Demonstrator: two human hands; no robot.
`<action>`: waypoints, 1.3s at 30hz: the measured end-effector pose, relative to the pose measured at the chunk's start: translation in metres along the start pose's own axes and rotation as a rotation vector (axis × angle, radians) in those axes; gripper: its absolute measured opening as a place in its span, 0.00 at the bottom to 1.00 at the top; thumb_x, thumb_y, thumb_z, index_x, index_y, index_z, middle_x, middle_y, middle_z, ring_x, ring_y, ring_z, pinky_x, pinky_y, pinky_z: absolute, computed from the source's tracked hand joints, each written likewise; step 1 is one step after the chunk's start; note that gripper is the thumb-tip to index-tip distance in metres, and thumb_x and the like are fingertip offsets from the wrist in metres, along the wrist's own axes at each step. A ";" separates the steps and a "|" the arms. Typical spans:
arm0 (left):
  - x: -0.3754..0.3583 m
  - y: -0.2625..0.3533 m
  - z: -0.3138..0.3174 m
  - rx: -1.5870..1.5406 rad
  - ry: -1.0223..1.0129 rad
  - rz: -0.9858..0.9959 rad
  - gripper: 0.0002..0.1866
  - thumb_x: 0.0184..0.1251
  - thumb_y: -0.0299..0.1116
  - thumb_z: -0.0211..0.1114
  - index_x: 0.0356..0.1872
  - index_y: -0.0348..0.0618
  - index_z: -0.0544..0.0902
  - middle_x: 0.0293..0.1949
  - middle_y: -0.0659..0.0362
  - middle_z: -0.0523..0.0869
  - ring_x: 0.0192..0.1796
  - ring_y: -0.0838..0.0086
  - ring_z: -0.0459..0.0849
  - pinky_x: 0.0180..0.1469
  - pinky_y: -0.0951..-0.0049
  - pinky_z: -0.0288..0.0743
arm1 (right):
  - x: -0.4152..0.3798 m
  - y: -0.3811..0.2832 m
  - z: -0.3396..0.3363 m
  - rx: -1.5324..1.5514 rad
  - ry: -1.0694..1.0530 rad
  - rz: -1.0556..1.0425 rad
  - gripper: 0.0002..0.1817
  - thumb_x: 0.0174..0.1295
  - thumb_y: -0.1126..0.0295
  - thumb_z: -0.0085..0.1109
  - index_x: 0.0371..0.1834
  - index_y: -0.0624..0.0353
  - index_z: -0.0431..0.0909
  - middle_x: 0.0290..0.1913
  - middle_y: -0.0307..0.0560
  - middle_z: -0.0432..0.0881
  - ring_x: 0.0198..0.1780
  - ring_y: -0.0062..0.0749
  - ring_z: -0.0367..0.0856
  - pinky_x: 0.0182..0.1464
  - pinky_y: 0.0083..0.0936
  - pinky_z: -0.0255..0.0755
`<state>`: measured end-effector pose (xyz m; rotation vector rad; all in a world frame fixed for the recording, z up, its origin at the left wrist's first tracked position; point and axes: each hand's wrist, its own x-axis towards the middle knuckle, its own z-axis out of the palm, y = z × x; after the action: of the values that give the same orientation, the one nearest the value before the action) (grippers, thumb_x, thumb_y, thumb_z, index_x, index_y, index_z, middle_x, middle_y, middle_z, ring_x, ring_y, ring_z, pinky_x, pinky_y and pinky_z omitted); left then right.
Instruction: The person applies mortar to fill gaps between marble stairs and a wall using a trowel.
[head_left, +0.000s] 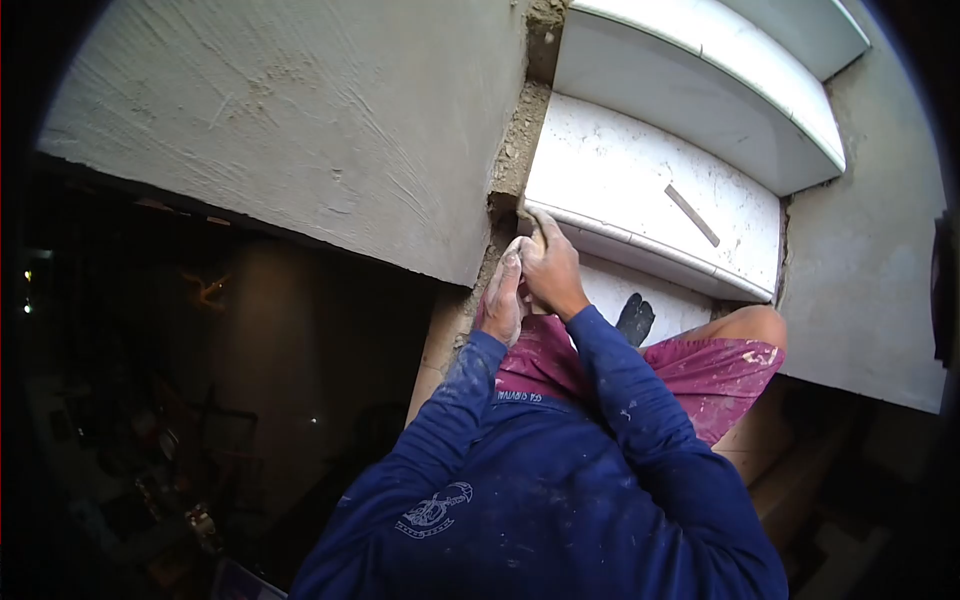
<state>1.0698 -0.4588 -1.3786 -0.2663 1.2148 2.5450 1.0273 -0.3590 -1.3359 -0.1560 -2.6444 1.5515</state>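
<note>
step (610,165), white and speckled with grime, lies ahead of a seated person, between a rough grey wall (300,130) on the left and a second wall (870,260) on the right. the right hand (550,268), dusted pale, is curled at the near left corner of the step; the left hand (505,298) is bent close against it. whether either grasps anything between the fingers cannot be told. a thin, flat strip (692,215) rests slantwise on the step. below is a dark split-toe shoe (635,320), beside pink shorts (715,380) spattered with pale marks. the blue shirt (560,490) bears a white emblem (435,510) whose banner lettering is too small to read. inverted letters on a band (520,397) at the waist appear to include "survival," the start unclear.
</note>
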 end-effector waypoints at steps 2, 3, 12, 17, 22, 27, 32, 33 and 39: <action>-0.004 -0.001 -0.003 0.138 0.037 0.048 0.35 0.80 0.53 0.45 0.75 0.34 0.58 0.75 0.51 0.62 0.76 0.65 0.59 0.76 0.66 0.52 | -0.005 -0.001 0.010 -0.039 -0.035 0.057 0.27 0.64 0.67 0.55 0.67 0.61 0.70 0.52 0.69 0.81 0.54 0.63 0.79 0.59 0.43 0.72; -0.005 -0.001 -0.005 0.207 0.055 0.077 0.35 0.80 0.53 0.45 0.75 0.34 0.59 0.75 0.50 0.61 0.77 0.65 0.58 0.77 0.67 0.50 | -0.008 0.001 0.014 -0.050 -0.030 0.041 0.27 0.65 0.67 0.54 0.68 0.60 0.69 0.51 0.70 0.80 0.53 0.63 0.79 0.57 0.44 0.72; 0.020 -0.017 -0.019 0.221 0.108 0.055 0.31 0.80 0.47 0.45 0.71 0.30 0.65 0.72 0.47 0.68 0.74 0.64 0.64 0.75 0.69 0.54 | -0.007 0.009 0.025 -0.023 -0.059 0.087 0.26 0.66 0.67 0.49 0.69 0.58 0.66 0.46 0.72 0.81 0.51 0.66 0.80 0.54 0.49 0.71; 0.057 0.015 0.028 -0.093 0.095 -0.120 0.26 0.77 0.51 0.48 0.63 0.42 0.73 0.58 0.58 0.81 0.59 0.70 0.79 0.62 0.69 0.72 | 0.052 0.002 0.005 -0.126 -0.101 0.010 0.25 0.64 0.69 0.49 0.66 0.61 0.69 0.49 0.73 0.81 0.52 0.66 0.80 0.57 0.47 0.73; 0.052 0.010 0.041 -0.030 0.137 0.110 0.29 0.77 0.52 0.46 0.67 0.41 0.70 0.63 0.56 0.77 0.65 0.69 0.74 0.67 0.69 0.67 | 0.050 -0.001 0.000 -0.177 -0.098 -0.095 0.27 0.63 0.69 0.50 0.67 0.60 0.68 0.45 0.73 0.82 0.50 0.67 0.82 0.53 0.47 0.74; 0.085 -0.006 0.036 -0.056 0.127 0.082 0.31 0.77 0.49 0.48 0.70 0.34 0.67 0.67 0.52 0.72 0.69 0.68 0.68 0.71 0.70 0.58 | 0.069 0.000 -0.012 -0.163 -0.101 -0.049 0.26 0.63 0.68 0.52 0.66 0.58 0.70 0.43 0.71 0.83 0.49 0.64 0.83 0.52 0.46 0.75; 0.117 -0.010 0.041 -0.149 0.123 -0.017 0.34 0.76 0.53 0.49 0.70 0.34 0.67 0.69 0.51 0.70 0.69 0.67 0.68 0.72 0.69 0.57 | 0.098 0.011 -0.014 -0.260 -0.082 -0.076 0.25 0.63 0.69 0.53 0.65 0.58 0.71 0.43 0.71 0.83 0.49 0.65 0.82 0.53 0.48 0.74; 0.120 -0.011 0.043 -0.157 0.126 -0.028 0.35 0.75 0.54 0.49 0.70 0.34 0.67 0.70 0.51 0.70 0.69 0.67 0.68 0.71 0.69 0.58 | 0.100 0.011 -0.015 -0.262 -0.082 -0.073 0.25 0.63 0.69 0.53 0.65 0.58 0.71 0.43 0.71 0.83 0.49 0.65 0.82 0.53 0.48 0.74; 0.118 0.019 0.082 -0.159 0.166 -0.024 0.37 0.73 0.57 0.51 0.70 0.36 0.67 0.67 0.50 0.73 0.66 0.65 0.72 0.68 0.68 0.64 | 0.127 0.008 -0.032 -0.243 -0.149 -0.072 0.23 0.65 0.70 0.49 0.64 0.61 0.72 0.53 0.68 0.81 0.57 0.61 0.80 0.59 0.41 0.73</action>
<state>0.9499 -0.3828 -1.3486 -0.5351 1.0583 2.6457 0.9051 -0.3119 -1.3265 0.0439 -2.9117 1.2640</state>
